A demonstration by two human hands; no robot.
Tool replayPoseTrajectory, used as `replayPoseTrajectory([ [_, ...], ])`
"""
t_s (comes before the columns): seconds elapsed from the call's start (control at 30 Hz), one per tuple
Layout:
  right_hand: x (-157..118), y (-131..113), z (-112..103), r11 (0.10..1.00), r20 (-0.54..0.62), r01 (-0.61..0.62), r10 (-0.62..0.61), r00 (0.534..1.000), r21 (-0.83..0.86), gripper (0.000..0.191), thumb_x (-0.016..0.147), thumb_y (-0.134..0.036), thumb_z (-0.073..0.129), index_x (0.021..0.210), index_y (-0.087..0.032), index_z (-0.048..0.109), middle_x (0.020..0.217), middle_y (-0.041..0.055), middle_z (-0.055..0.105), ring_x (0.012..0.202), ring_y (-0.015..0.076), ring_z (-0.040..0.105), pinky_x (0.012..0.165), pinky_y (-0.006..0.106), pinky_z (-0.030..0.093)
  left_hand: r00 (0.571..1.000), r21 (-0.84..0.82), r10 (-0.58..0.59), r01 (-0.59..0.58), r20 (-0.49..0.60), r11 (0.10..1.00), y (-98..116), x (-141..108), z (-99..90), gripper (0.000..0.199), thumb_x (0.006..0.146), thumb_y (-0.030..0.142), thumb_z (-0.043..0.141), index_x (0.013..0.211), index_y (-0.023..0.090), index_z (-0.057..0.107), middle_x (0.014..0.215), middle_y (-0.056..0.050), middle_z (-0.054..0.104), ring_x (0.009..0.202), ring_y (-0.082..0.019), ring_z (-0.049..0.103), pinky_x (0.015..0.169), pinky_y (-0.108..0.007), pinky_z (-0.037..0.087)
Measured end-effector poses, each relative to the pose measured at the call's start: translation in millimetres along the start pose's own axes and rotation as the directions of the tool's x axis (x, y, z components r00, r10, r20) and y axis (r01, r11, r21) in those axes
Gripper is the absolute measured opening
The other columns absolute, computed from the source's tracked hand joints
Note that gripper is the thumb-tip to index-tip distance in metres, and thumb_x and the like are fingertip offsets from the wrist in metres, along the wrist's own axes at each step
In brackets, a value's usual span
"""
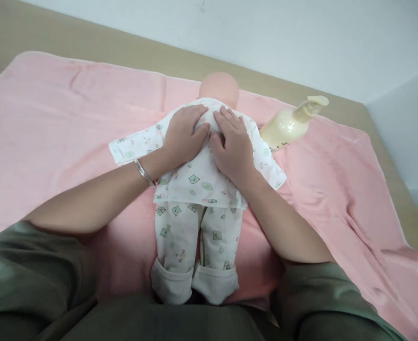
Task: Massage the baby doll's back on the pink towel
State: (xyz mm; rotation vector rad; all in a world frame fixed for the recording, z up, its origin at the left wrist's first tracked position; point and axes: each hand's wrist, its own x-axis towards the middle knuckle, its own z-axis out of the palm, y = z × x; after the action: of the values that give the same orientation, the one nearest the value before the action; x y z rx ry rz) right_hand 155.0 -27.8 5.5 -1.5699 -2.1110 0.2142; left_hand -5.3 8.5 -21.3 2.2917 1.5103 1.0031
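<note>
A baby doll lies face down on a pink blanket, its bare head pointing away from me. It wears a white long-sleeved top printed with small green animals, and matching trousers with rolled-up cuffs. Flat on the left of the doll's upper back rests my left hand, a silver bangle at its wrist. My right hand lies on the right side of the same back, fingers stretched out. The two thumbs come close together near the middle. Neither hand grips anything.
A cream-coloured pump bottle stands on the blanket just right of the doll's shoulder, by its sleeve. The wooden table shows beyond the blanket's edges. A white wall rises behind it.
</note>
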Motion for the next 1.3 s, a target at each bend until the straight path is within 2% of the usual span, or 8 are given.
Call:
replayPoseTrajectory([
  [0.23, 0.8, 2.2, 1.8, 1.000, -0.019, 0.005, -0.004, 1.000, 0.008, 0.055, 0.099, -0.026, 0.045, 0.152, -0.018, 0.057, 0.168, 0.0074, 0.048, 0.162, 0.0245, 0.038, 0.138, 0.056, 0.024, 1.000, -0.014, -0.012, 0.012, 0.019, 1.000, 2.5, 0.0, -3.8, 0.045, 0.105, 0.036, 0.038, 0.140, 0.027, 0.064, 0.149, -0.004, 0.067, 0.142, -0.026, 0.059, 0.128, -0.048, 0.046],
  [0.4, 0.8, 2.4, 2.3, 1.000, -0.030, 0.009, -0.008, 1.000, 0.019, 0.054, 0.098, -0.026, 0.044, 0.151, -0.022, 0.058, 0.167, 0.0055, 0.049, 0.161, 0.0250, 0.039, 0.138, 0.058, 0.024, 0.999, -0.029, -0.021, 0.022, 0.026, 0.999, 3.6, 0.1, -3.9, 0.047, 0.103, 0.034, 0.039, 0.141, 0.024, 0.064, 0.150, -0.006, 0.066, 0.143, -0.027, 0.058, 0.129, -0.048, 0.044],
  [0.63, 0.3, 0.3, -0.5, 1.000, -0.006, 0.003, -0.003, 1.000, -0.006, 0.055, 0.099, -0.025, 0.044, 0.153, -0.018, 0.055, 0.169, 0.0074, 0.047, 0.163, 0.0241, 0.037, 0.139, 0.053, 0.024, 0.999, -0.032, -0.026, 0.027, 0.037, 0.999, 2.1, -0.4, -2.2, 0.047, 0.104, 0.036, 0.038, 0.142, 0.023, 0.062, 0.152, -0.007, 0.064, 0.146, -0.028, 0.056, 0.130, -0.049, 0.042],
  [0.77, 1.6, 4.4, 2.9, 1.000, -0.024, 0.019, -0.018, 1.000, 0.017, 0.056, 0.099, -0.024, 0.045, 0.153, -0.015, 0.056, 0.168, 0.0092, 0.048, 0.162, 0.0256, 0.038, 0.139, 0.054, 0.024, 1.000, -0.070, -0.007, 0.006, -0.005, 0.998, -2.9, 0.3, 2.0, 0.045, 0.103, 0.037, 0.041, 0.139, 0.024, 0.064, 0.149, -0.007, 0.066, 0.143, -0.028, 0.058, 0.129, -0.049, 0.044],
  [0.9, 2.9, 10.8, 7.5, 0.997, -0.051, 0.044, -0.041, 0.998, 0.058, 0.054, 0.098, -0.025, 0.048, 0.151, -0.019, 0.058, 0.167, 0.0068, 0.050, 0.161, 0.0263, 0.040, 0.139, 0.056, 0.025, 1.000, -0.112, 0.003, -0.006, -0.030, 0.994, -5.0, 1.3, 4.4, 0.044, 0.099, 0.033, 0.045, 0.135, 0.022, 0.066, 0.146, -0.008, 0.068, 0.140, -0.030, 0.061, 0.127, -0.050, 0.046],
  [1.0, 3.3, 11.3, 7.7, 0.998, -0.040, 0.037, -0.035, 0.999, 0.051, 0.055, 0.098, -0.024, 0.048, 0.152, -0.019, 0.057, 0.168, 0.0071, 0.049, 0.161, 0.0263, 0.039, 0.139, 0.055, 0.024, 1.000, -0.097, 0.001, -0.004, -0.026, 0.995, -4.5, 1.3, 3.9, 0.046, 0.099, 0.032, 0.045, 0.137, 0.016, 0.064, 0.146, -0.012, 0.068, 0.140, -0.031, 0.061, 0.127, -0.049, 0.046],
  [1.13, 4.0, 8.4, 6.0, 1.000, -0.014, 0.027, -0.026, 1.000, 0.015, 0.054, 0.100, -0.025, 0.047, 0.152, -0.017, 0.056, 0.168, 0.0090, 0.048, 0.162, 0.0268, 0.038, 0.140, 0.054, 0.024, 1.000, -0.092, 0.006, -0.006, -0.003, 0.996, -5.1, 1.5, 3.6, 0.042, 0.103, 0.039, 0.044, 0.137, 0.022, 0.064, 0.148, -0.008, 0.067, 0.142, -0.030, 0.059, 0.128, -0.047, 0.044],
  [1.3, 4.3, 7.1, 5.0, 1.000, -0.007, 0.027, -0.027, 1.000, 0.000, 0.054, 0.100, -0.026, 0.044, 0.152, -0.017, 0.056, 0.169, 0.0087, 0.047, 0.162, 0.0273, 0.037, 0.139, 0.055, 0.024, 1.000, -0.062, 0.029, -0.029, 0.009, 0.998, -6.0, 4.6, 3.4, 0.045, 0.100, 0.037, 0.047, 0.138, 0.020, 0.063, 0.151, -0.011, 0.064, 0.145, -0.031, 0.056, 0.130, -0.048, 0.041],
])
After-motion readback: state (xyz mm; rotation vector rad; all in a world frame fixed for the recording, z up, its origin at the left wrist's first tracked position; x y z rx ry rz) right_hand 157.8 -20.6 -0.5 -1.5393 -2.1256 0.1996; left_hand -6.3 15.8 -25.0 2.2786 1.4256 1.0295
